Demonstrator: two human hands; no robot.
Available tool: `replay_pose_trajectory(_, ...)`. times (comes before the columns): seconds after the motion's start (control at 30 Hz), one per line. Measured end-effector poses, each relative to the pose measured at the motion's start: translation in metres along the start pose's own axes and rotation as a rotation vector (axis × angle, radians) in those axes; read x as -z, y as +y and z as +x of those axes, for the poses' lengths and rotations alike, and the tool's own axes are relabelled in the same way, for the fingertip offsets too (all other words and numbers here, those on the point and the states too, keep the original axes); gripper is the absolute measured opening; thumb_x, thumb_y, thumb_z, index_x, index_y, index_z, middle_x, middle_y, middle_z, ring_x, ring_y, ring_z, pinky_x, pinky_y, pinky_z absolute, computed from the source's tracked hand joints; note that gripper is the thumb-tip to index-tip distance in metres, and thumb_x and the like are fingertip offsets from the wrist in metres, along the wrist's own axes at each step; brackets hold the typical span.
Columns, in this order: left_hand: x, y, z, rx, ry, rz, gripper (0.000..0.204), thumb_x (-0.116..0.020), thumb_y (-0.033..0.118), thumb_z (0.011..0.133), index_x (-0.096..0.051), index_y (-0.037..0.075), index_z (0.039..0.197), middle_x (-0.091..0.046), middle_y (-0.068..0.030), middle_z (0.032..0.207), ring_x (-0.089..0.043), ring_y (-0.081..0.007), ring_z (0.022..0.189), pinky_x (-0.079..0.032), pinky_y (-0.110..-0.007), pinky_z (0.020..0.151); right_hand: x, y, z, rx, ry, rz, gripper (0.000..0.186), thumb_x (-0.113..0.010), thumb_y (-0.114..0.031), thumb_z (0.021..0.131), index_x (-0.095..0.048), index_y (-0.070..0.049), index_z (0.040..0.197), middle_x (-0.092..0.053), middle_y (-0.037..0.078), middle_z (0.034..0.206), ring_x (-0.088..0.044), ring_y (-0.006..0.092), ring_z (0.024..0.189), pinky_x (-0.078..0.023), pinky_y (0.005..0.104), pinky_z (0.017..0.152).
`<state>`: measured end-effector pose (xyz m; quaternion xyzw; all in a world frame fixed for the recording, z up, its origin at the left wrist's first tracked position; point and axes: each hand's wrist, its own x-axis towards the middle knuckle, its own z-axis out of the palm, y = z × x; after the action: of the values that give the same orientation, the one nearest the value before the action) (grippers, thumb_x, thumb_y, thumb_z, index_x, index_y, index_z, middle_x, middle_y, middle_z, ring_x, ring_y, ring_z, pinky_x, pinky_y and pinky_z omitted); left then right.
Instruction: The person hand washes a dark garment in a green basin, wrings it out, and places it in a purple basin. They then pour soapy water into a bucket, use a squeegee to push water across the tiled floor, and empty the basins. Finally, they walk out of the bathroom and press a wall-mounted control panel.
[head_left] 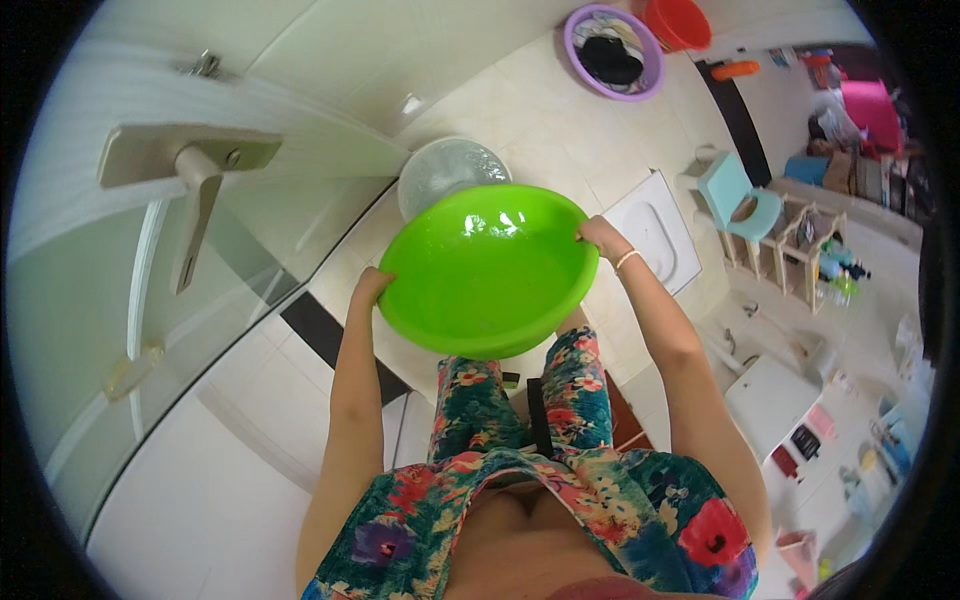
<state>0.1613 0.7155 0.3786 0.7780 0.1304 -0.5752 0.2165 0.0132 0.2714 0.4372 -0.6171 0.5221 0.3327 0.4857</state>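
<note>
A large green plastic basin (480,270) is held up in front of me, its shiny inside facing up. My left hand (374,285) grips its left rim, fingers closed over the edge. On the opposite rim, my right hand (604,240) is closed as well, with a bracelet at the wrist. Just beyond the basin stands a whitish round tub (447,165), which looks filled with water; the basin hides its near side. Both of my arms are stretched forward.
A squat toilet (655,235) is set in the floor at right. Farther off stand a purple basin of clothes (612,60) and a red bucket (678,22). A glass door with a metal handle (195,190) is at left; a pale blue chair (738,195) and a rack (790,245) stand right.
</note>
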Motion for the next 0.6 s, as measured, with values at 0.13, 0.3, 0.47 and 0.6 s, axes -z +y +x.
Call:
replay_pose_trajectory(0.13,0.001,-0.008,0.013,-0.118,0.089,0.001,0.048,-0.062,0.029,0.071,-0.053,-0.014,0.091,-0.06,-0.0216,0.076,-0.06,-0.0293,0.064,-0.047,-0.038,0.054,0.013,0.038,0.018,0.473,-0.14,-0.393,0.023,-0.057,-0.009,0.064,-0.056,0.013,0.071,-0.058,0.017,0.062,-0.054,0.0217,0.053,-0.042,0.0331,0.046)
replay_pose_trajectory(0.3,0.012,-0.026,-0.022,-0.298,0.535,0.24,0.04,-0.06,0.028,0.073,-0.055,-0.009,0.088,-0.057,-0.0255,0.082,-0.054,-0.0372,0.076,-0.042,-0.042,0.068,0.006,0.028,-0.003,0.243,-0.032,-0.18,0.032,-0.06,-0.021,0.063,-0.061,0.003,0.084,-0.061,0.016,0.071,-0.059,0.0225,0.062,-0.048,0.0333,0.058)
replay_pose_trajectory(0.47,0.054,0.045,-0.071,-0.396,0.496,0.139,0.037,-0.058,0.028,0.077,-0.054,-0.008,0.084,-0.057,-0.0182,0.072,-0.053,-0.0277,0.063,-0.042,-0.037,0.057,0.013,0.017,-0.03,-0.011,-0.361,0.35,0.026,-0.058,-0.015,0.065,-0.059,0.002,0.086,-0.061,0.005,0.07,-0.058,0.0135,0.058,-0.046,0.0244,0.047)
replay_pose_trajectory(0.6,0.084,0.1,-0.055,-0.426,0.428,0.136,0.033,-0.056,0.029,0.079,-0.052,-0.003,0.074,-0.054,-0.0084,0.063,-0.048,-0.0165,0.053,-0.039,-0.03,0.048,0.003,0.051,-0.033,-0.05,-0.52,0.414,0.016,-0.055,-0.015,0.067,-0.054,-0.002,0.075,-0.049,0.004,0.058,-0.045,0.0109,0.044,-0.034,0.023,0.036)
